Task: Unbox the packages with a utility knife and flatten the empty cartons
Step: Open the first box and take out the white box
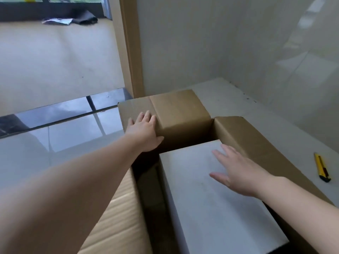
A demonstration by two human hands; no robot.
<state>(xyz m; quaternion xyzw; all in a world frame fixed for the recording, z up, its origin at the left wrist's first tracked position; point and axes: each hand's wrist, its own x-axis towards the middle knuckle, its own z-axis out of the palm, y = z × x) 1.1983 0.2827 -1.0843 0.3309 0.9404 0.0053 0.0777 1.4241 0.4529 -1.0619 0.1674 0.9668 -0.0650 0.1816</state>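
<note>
- Carton [183, 114] of brown cardboard fills the lower middle of the view, its top open and its flaps folded outward.
- Inside it sits a pale grey-white block [211, 198], reaching from the centre toward 5 o'clock, with a dark gap along its left side.
- Left hand [145, 131], just at 11 o'clock from the centre, lies flat with straight fingers on the far flap, pressing it down; it grasps nothing.
- Right hand [236, 173], at 4 o'clock, has its fingers spread and straight, palm down on the top of the block, near the right wall of the carton; it grips nothing.
- Utility knife [322, 166], yellow and black, lies alone on the pale counter [247, 99] at 3 o'clock, apart from the carton's right flap and from both hands.
- At 10 o'clock a glossy tiled floor [55, 57] lies beyond the counter edge.
</note>
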